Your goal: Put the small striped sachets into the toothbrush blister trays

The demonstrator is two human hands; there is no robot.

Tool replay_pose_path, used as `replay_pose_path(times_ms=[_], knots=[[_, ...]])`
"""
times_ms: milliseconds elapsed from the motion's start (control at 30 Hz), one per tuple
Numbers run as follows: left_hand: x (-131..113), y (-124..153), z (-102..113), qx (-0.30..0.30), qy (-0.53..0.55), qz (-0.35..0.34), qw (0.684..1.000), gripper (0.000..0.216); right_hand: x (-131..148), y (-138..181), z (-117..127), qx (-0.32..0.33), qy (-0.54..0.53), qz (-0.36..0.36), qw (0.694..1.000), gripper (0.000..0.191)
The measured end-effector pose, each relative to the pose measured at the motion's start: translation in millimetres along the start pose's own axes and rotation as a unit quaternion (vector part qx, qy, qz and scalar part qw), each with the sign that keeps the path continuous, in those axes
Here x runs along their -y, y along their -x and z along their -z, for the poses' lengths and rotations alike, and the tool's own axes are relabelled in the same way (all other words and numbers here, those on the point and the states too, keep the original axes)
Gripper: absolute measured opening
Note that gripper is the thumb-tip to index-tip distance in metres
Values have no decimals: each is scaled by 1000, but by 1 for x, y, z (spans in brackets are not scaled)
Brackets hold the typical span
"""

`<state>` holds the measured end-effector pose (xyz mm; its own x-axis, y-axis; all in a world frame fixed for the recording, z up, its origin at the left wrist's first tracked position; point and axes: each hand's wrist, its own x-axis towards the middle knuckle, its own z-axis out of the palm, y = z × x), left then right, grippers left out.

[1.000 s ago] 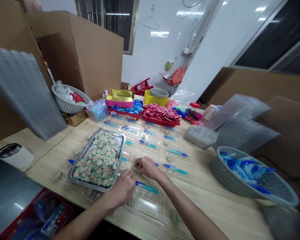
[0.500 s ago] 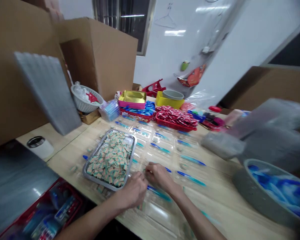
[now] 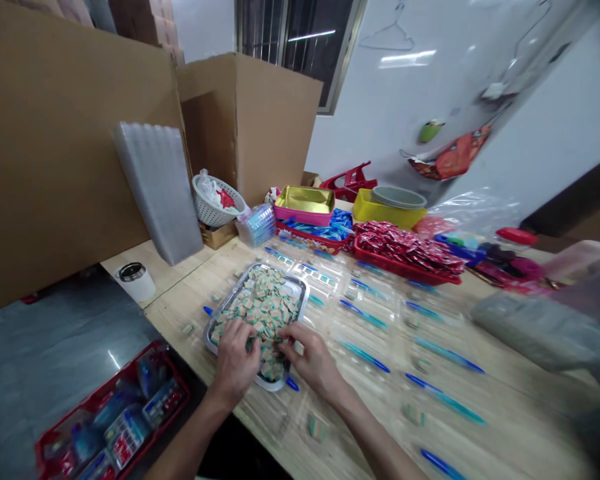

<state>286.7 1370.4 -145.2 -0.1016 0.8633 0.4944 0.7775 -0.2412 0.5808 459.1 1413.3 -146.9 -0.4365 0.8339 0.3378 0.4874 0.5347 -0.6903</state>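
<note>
A metal tray point(image 3: 301, 292) heaped with small striped erasers point(image 3: 265, 303) lies on the wooden table. My left hand point(image 3: 237, 361) rests on the near end of the heap, fingers curled down into the erasers. My right hand point(image 3: 314, 363) is at the tray's near right corner, fingers bent and pinching among the erasers. What either hand grips is hidden. Clear plastic blister trays point(image 3: 380, 307) holding blue and teal pens point(image 3: 364, 355) spread across the table to the right. A loose eraser point(image 3: 317, 427) lies near my right forearm.
Cardboard boxes point(image 3: 70, 147) wall the left and back. A white basket point(image 3: 215, 207), a pink-and-gold tin point(image 3: 305, 203), red trays of packets point(image 3: 405, 250) and a yellow basket point(image 3: 387, 210) line the far side. A red crate point(image 3: 115, 417) sits low at left, a white cup point(image 3: 136, 281) beside it.
The camera swung left. Both hands moved left from the pen in the blister tray onto the near end of the eraser tray.
</note>
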Motion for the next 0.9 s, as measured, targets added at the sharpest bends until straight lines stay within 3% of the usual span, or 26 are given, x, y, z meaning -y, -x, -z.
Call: replay_pose_path(times_ms=[167, 333, 533, 733, 900], knots=[[27, -4, 2, 75, 15, 42, 996, 12, 20, -22, -26, 0, 38, 44, 998, 24], [33, -8, 1, 81, 66, 45, 993, 17, 24, -40, -32, 28, 67, 22, 997, 21], [41, -19, 8, 66, 143, 116, 981, 10, 8, -48, -25, 6, -120, -87, 989, 12], [45, -30, 6, 28, 268, 169, 948, 10, 17, -48, -19, -5, -376, -183, 908, 26], [39, -34, -3, -1, 328, 207, 922, 10, 25, -47, -27, 16, -410, -196, 891, 28]])
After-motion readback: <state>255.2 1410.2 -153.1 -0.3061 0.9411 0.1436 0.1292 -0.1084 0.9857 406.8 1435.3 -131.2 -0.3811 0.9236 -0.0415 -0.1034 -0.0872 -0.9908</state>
